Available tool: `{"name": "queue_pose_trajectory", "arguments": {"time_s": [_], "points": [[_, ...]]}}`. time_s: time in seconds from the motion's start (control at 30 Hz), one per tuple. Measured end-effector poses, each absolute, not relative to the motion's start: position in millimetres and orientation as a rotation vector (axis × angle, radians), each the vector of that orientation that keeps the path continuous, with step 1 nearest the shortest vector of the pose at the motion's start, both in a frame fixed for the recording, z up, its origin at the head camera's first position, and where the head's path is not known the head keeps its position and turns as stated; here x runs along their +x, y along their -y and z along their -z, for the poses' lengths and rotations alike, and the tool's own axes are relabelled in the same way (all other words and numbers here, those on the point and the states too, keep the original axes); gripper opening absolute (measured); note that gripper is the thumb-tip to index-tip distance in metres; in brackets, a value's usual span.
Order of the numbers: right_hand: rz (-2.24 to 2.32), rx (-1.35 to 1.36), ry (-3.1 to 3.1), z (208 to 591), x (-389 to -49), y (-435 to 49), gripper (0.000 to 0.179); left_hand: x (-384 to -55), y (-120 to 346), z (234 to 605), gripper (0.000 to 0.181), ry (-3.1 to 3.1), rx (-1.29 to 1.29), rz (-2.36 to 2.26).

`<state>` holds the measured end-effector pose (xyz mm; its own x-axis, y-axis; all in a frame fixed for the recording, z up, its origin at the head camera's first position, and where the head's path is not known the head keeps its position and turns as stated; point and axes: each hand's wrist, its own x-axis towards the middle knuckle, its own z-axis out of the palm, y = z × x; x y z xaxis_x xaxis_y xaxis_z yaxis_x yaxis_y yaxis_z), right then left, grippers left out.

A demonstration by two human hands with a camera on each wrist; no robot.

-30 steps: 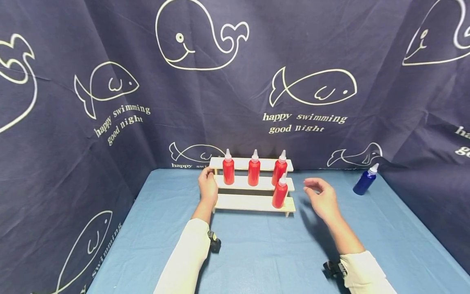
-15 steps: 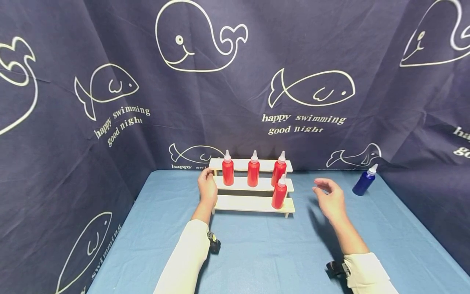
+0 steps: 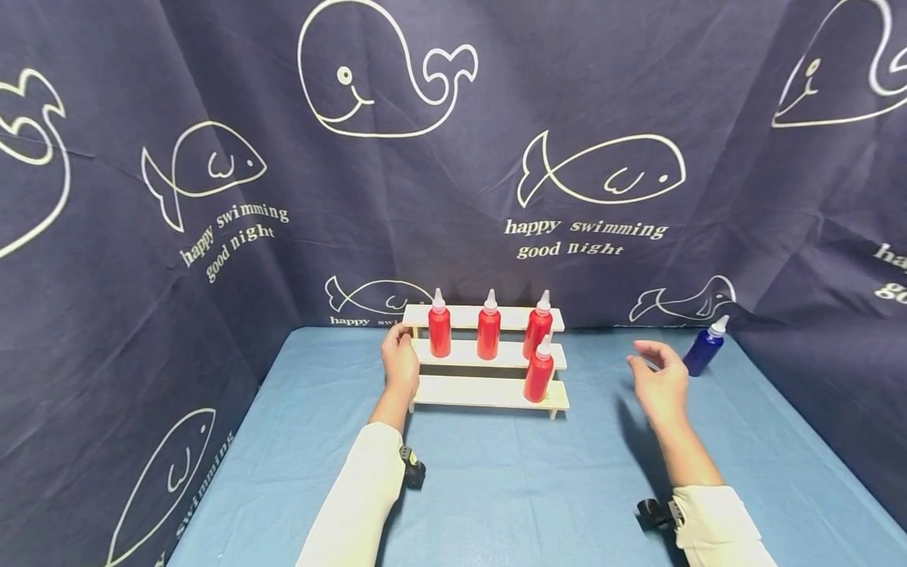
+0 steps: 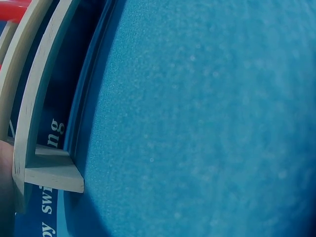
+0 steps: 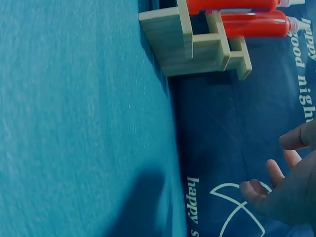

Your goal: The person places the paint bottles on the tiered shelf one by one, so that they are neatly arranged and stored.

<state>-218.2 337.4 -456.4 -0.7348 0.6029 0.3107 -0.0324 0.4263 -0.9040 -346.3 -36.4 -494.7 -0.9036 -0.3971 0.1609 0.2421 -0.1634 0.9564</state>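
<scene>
Gripping rack [image 3: 468,390]: left hand [image 3: 401,364] | right hand [image 3: 662,384]: loosely spread | curtain [image 3: 425,205]: "happy swimming good night"

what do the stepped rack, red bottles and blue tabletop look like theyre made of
Stepped rack: pale, apparently unpainted wood; the left wrist view shows fine grain lines.
Red bottles: probably smooth plastic, given their soft sheen and cloudy nozzles.
Blue tabletop: a matte cloth covering, it seems, from the nubby texture and faint creases.
</scene>
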Motion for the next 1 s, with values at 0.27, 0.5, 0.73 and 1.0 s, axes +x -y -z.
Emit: {"name": "queue_pose_trajectory", "arguments": {"time_s": [0.27,0.5,0.73,1.0], "points": [[-1.299,-0.582,1.978,460,-219,-348,0.035,-345,38,495,0.026,1.733,0.192,2.094],[-1.308,-0.648,1.928,464,-222,-358,0.04,-346,37,496,0.027,1.698,0.179,2.126],[-1.315,-0.69,1.863,467,-221,-367,0.032,-347,37,496,0.027,1.705,0.184,2.115],[-1.33,-0.712,1.759,470,-224,-381,0.035,-348,37,497,0.025,1.692,0.182,2.108]]}}
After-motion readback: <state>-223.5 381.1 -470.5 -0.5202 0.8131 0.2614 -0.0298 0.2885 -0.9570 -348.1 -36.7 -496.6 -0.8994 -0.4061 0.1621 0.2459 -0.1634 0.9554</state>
